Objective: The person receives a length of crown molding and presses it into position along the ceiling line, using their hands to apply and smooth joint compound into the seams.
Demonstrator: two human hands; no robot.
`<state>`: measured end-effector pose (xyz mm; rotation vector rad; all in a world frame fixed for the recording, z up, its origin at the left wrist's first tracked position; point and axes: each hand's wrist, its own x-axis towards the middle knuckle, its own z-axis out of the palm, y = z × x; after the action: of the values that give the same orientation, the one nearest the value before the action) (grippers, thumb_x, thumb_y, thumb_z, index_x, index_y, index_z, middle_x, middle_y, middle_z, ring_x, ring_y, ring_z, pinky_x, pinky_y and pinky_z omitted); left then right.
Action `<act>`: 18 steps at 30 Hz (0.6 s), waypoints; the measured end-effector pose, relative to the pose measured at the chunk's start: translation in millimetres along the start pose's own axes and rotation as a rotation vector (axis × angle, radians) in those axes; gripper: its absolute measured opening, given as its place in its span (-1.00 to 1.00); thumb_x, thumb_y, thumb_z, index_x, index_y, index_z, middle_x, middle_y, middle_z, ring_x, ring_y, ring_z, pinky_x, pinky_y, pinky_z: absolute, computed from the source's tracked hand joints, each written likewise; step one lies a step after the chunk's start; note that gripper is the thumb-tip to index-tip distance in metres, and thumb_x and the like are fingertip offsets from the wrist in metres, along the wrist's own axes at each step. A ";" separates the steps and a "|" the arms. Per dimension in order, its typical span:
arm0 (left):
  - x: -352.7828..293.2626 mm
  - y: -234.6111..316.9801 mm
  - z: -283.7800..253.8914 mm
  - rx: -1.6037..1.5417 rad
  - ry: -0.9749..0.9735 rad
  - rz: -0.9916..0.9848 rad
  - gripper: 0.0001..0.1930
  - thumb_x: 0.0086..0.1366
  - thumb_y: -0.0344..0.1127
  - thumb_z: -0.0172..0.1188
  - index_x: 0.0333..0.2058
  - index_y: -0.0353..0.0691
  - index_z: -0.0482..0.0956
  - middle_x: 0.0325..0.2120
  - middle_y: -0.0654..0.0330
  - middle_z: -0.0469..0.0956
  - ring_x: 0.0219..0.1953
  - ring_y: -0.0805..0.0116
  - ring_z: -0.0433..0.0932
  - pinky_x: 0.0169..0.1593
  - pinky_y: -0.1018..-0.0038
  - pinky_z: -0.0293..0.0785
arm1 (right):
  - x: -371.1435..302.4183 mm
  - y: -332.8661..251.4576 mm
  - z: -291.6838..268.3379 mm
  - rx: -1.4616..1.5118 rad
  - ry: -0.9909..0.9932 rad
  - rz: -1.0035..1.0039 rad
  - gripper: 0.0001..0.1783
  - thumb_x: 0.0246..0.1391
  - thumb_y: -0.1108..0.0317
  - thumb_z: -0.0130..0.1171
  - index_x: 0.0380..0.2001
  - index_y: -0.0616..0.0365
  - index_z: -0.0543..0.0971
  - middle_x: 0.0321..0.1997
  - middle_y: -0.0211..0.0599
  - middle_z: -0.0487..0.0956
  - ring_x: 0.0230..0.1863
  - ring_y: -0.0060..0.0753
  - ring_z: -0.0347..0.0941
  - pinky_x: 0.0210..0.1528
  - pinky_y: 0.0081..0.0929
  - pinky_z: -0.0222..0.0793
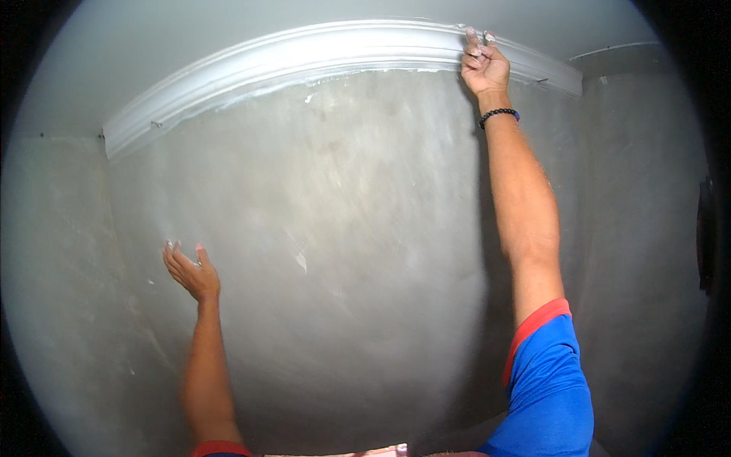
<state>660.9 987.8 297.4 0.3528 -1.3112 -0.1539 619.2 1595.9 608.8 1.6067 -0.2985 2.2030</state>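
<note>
A white moulded cornice (pixel 327 52) runs along the top of the grey wall, where it meets the ceiling. My right hand (pixel 486 70) is raised to its upper edge near the right end. Two digits stretch up to that edge, apart from each other, while other fingers curl loosely toward the palm. White paste smears the fingers; no tool shows in this hand. Lower down at the left, my left hand (pixel 193 274) is held up before the wall, empty, with fingers spread and white paste on the tips. A dark bead bracelet (pixel 499 116) circles my right wrist.
The grey plastered wall (pixel 358 228) has white smears, mostly just under the cornice. Side walls adjoin at left (pixel 61 251) and right (pixel 640 228). Small dark nails or pins (pixel 156 124) stick out near the cornice ends. A dark object (pixel 705 236) stands at the far right rim.
</note>
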 end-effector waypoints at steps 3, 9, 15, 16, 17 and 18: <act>0.1 2.9 -0.1 0.000 0.003 -0.028 -0.46 0.37 -0.08 0.05 0.18 -0.29 0.25 0.30 -0.05 0.12 0.39 -0.04 0.00 0.40 0.03 -0.07 | 9.1 16.6 6.8 0.151 -0.044 -0.065 -0.46 -0.01 0.66 -0.10 0.03 -0.11 0.23 0.01 0.12 0.53 -0.50 -0.40 0.31 -0.60 -0.62 0.14; 0.1 8.0 -8.4 -0.030 -0.032 -0.059 -0.47 0.35 -0.11 0.05 0.17 -0.30 0.25 0.29 -0.06 0.13 0.39 -0.04 0.00 0.40 0.03 -0.07 | 17.5 42.4 11.5 0.237 -0.085 -0.083 0.02 -0.01 0.62 -0.08 0.43 -0.35 -0.22 0.02 0.14 0.54 -0.46 -0.40 0.36 -0.54 -0.63 0.20; 1.7 6.9 -10.2 -0.043 -0.036 -0.036 -0.48 0.33 -0.14 0.05 0.17 -0.31 0.25 0.29 -0.07 0.12 0.38 -0.05 0.01 0.39 0.02 -0.07 | -5.5 38.0 33.7 -1.102 0.263 -0.057 0.01 0.02 0.52 0.00 0.47 -0.12 -0.23 -0.12 0.07 0.62 -0.48 -0.50 0.46 -0.58 -0.55 0.30; 1.1 2.9 -11.0 -0.041 -0.034 -0.024 -0.48 0.33 -0.14 0.06 0.17 -0.31 0.25 0.29 -0.07 0.12 0.38 -0.05 0.01 0.39 0.02 -0.07 | -8.7 39.1 35.2 -1.422 0.350 -0.054 -0.02 0.02 0.50 0.01 0.48 -0.07 -0.16 -0.13 0.05 0.63 -0.48 -0.51 0.48 -0.58 -0.53 0.34; 2.2 8.0 -8.3 -0.056 -0.031 -0.020 -0.48 0.33 -0.14 0.06 0.16 -0.31 0.25 0.29 -0.07 0.11 0.38 -0.05 0.01 0.39 0.02 -0.07 | 3.0 31.7 21.8 -1.622 0.389 -0.134 -0.08 0.02 0.45 0.03 0.46 -0.04 -0.05 -0.07 0.08 0.60 -0.32 -0.41 0.53 -0.35 -0.44 0.42; 3.2 11.3 -7.3 -0.064 -0.026 -0.020 -0.48 0.33 -0.15 0.06 0.16 -0.31 0.25 0.29 -0.08 0.11 0.38 -0.05 0.01 0.39 0.02 -0.06 | 8.3 28.0 15.8 -1.817 0.441 -0.206 -0.12 0.01 0.39 0.05 0.44 0.00 0.05 -0.01 0.11 0.57 -0.16 -0.31 0.57 -0.11 -0.36 0.49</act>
<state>667.8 998.7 302.6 0.3108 -1.3259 -0.2178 618.5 1566.0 623.3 0.1000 -1.3355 1.0700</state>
